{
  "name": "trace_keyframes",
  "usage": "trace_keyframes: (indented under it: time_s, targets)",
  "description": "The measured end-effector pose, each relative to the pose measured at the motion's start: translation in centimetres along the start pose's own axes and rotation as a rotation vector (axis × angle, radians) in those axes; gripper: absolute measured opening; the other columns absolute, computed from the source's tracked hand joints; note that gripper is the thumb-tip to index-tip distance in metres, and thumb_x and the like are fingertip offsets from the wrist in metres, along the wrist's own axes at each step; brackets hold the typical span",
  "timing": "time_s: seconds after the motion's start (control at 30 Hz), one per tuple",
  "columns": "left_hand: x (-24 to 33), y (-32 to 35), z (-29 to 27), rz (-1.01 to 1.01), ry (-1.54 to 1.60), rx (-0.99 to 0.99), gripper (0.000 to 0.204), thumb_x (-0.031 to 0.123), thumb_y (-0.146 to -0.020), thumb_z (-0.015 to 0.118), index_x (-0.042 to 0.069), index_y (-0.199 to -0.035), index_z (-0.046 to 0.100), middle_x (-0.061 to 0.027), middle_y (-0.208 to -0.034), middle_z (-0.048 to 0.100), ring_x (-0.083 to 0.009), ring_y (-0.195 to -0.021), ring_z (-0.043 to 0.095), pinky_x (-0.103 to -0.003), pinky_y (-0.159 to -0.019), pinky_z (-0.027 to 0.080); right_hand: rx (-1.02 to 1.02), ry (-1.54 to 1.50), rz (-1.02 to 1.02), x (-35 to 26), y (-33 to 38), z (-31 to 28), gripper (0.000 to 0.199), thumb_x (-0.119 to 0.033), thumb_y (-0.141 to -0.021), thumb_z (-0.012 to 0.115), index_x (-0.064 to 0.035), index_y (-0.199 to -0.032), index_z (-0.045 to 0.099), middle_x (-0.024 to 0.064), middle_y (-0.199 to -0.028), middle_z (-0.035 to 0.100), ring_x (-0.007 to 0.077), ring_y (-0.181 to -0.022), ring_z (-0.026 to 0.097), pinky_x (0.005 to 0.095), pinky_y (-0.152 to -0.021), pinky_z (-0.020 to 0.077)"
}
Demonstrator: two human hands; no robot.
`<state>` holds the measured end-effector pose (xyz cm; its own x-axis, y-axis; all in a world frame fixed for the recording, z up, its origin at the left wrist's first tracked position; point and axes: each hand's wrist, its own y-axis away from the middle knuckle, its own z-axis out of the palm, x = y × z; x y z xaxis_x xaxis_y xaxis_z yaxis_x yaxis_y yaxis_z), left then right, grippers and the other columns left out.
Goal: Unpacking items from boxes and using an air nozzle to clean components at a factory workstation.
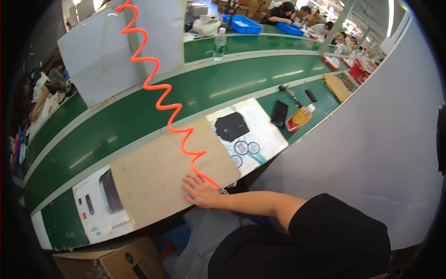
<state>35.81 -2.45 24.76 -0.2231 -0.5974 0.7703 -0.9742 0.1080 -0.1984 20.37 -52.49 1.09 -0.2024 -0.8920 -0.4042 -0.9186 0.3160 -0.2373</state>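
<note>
My right hand (200,191) rests on the front edge of a plain tan board (167,162), with its fingers spread apart. Nothing shows in its grasp. An orange coiled hose (174,122) hangs down from above and ends beside my wrist, at a small metal fitting (224,191) partly hidden by my forearm. The board lies over a white printed cardboard sheet, whose right part (269,135) and left part (100,209) stick out on either side. My left hand is out of view.
Right of the board lie a black phone-like slab (279,114), an orange drink bottle (300,118), a black-handled tool (290,94) and a small black object (311,96). Beyond runs a green conveyor (209,95); a clear bottle (219,44) stands past it. An open carton (125,260) sits below.
</note>
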Motion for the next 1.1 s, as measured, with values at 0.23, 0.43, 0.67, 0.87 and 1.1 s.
trace_keyframes:
  time_s: [0.23, 0.43, 0.67, 0.87, 1.1]
  targets:
    - [15.6, 5.3, 9.4, 0.405, -0.084, -0.464, 0.049, 0.010, -0.101, 0.049, -0.005, -0.146, 0.037, -0.0211, -0.146, 0.045, -0.0334, -0.135, 0.045, -0.042, -0.112, 0.033, 0.042, 0.117, -0.027, 0.2, 0.3, -0.1, 0.038, -0.033, -0.091, 0.060, -0.0033, -0.115, 0.057, 0.0175, -0.132, 0.049, 0.0347, -0.130, 0.042, 0.0463, -0.106, 0.0389]
    - [21.9, 9.0, 10.7, 0.904, 0.240, -0.655, 0.060, 0.034, -0.098, 0.057, 0.000, -0.145, 0.040, -0.0225, -0.127, 0.062, -0.0453, -0.116, 0.059, -0.053, -0.098, 0.047, 0.092, 0.126, -0.056, -0.2, -0.2, -0.3, 0.035, -0.033, -0.089, 0.063, -0.0066, -0.113, 0.059, 0.0141, -0.130, 0.051, 0.0306, -0.129, 0.043, 0.0466, -0.104, 0.0375]
    - [28.8, 14.0, 10.4, 0.555, 0.623, -0.428, 0.064, 0.004, -0.097, 0.048, 0.001, -0.154, 0.018, -0.0212, -0.138, 0.055, -0.0417, -0.091, 0.071, -0.061, -0.084, 0.052, 0.122, 0.108, -0.048, -0.5, 0.7, 0.1, 0.035, -0.028, -0.087, 0.066, -0.0067, -0.114, 0.059, 0.0127, -0.127, 0.053, 0.0297, -0.128, 0.044, 0.0471, -0.107, 0.0321]
    - [27.0, 12.3, 12.5, 0.614, 0.975, -0.834, 0.048, 0.015, -0.100, 0.050, -0.012, -0.139, 0.040, -0.0427, -0.122, 0.055, -0.0422, -0.099, 0.070, -0.053, -0.085, 0.056, 0.122, 0.096, -0.063, -0.6, 0.0, 0.3, 0.034, -0.027, -0.087, 0.066, -0.0063, -0.113, 0.058, 0.0132, -0.127, 0.053, 0.0309, -0.127, 0.045, 0.0480, -0.107, 0.0321]
    - [27.2, 7.2, 12.2, 1.156, 0.734, -1.512, 0.042, 0.017, -0.094, 0.052, -0.010, -0.127, 0.056, -0.0208, -0.121, 0.065, -0.0286, -0.099, 0.068, -0.037, -0.083, 0.055, 0.108, 0.126, -0.055, -0.8, -0.6, 1.3, 0.035, -0.024, -0.087, 0.064, -0.0067, -0.116, 0.056, 0.0147, -0.129, 0.051, 0.0329, -0.125, 0.045, 0.0485, -0.105, 0.0330]
